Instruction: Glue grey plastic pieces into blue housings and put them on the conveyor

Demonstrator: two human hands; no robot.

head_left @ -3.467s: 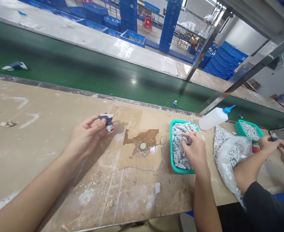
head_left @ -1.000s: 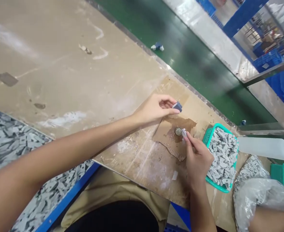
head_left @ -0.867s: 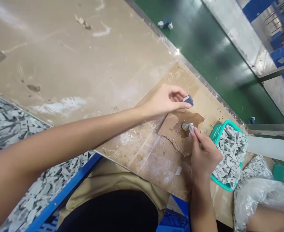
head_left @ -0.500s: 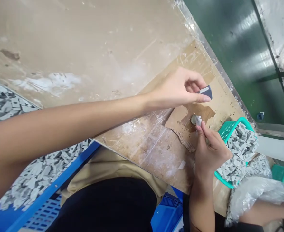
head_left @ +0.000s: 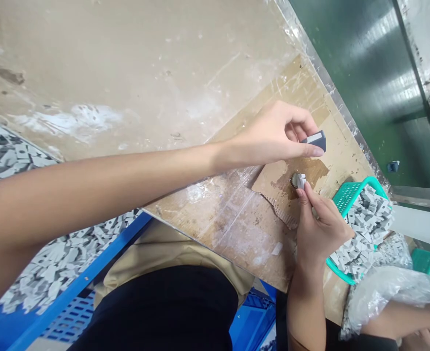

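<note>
Cardboard (head_left: 264,183), brown, torn and stained, lies on the scuffed tan worktable (head_left: 127,63) under both hands. On it sits a small round cap with a crimped rim (head_left: 294,180), and the right hand (head_left: 322,226) is the nearer one, just on its body side. Thumb and forefinger there pinch a small pale grey piece (head_left: 301,181) over the rim; whether they touch, I can't tell from here. Beyond the cap, the left hand (head_left: 273,131) pinches a dark blue-grey block with a pale strip (head_left: 318,141), raised clear of the cardboard, its long axis roughly following the forearm, its far end just past the thumb tip.

Close by the right hand stands a green plastic basket heaped with grey pieces (head_left: 344,196), tight on that side. Bare tabletop spreads widely past the left forearm; the green belt (head_left: 364,63) runs beyond the table's far edge.
</note>
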